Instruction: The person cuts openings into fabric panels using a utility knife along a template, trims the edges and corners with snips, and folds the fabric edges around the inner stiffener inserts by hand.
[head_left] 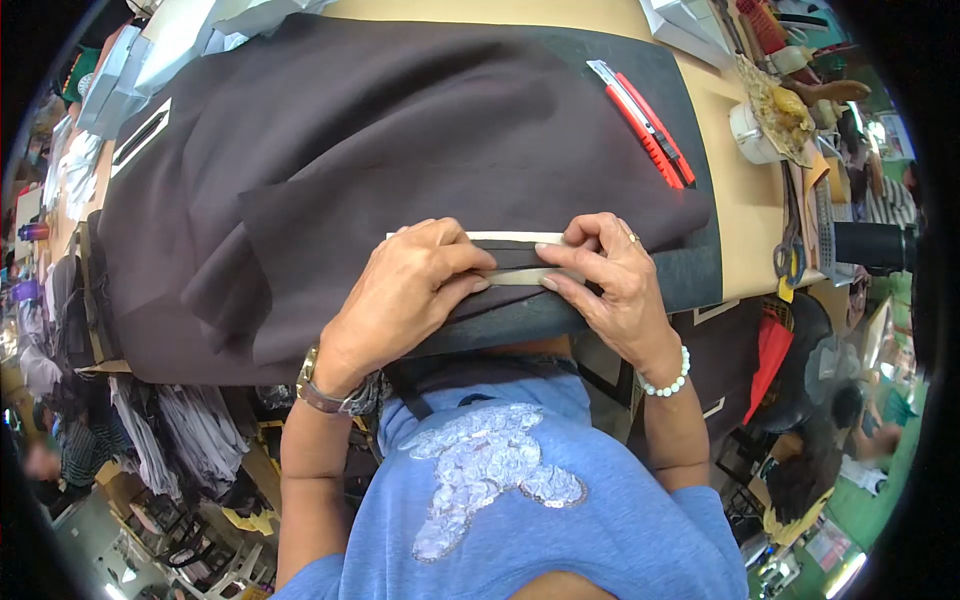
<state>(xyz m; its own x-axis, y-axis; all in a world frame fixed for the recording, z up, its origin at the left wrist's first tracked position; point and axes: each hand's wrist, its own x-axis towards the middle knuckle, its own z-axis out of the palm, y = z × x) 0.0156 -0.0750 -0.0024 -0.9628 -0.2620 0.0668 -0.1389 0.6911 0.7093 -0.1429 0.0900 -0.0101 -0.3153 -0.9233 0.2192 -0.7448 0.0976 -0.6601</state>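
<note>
A large piece of dark brown fabric [400, 130] lies over the table in loose folds. Near its front edge are two pale strips, an upper white strip [500, 237] and a lower white strip [516, 278], with a dark folded band between them. My left hand [415, 275] pinches the left end of the lower strip between thumb and fingers. At the strip's right end, the thumb and fingers of my right hand [610, 270] close on it too. A red box cutter [645, 125] rests on the fabric beyond my right hand, its blade end pointing away.
Under the fabric is a dark green mat [697, 150] on a tan table [720, 110]. Blue-handled scissors [790, 255] lie at the right edge, near a white cup [755, 132]. A white-framed pocket slit [142, 137] shows at the fabric's far left. Pale folded cloth [180, 50] is stacked behind.
</note>
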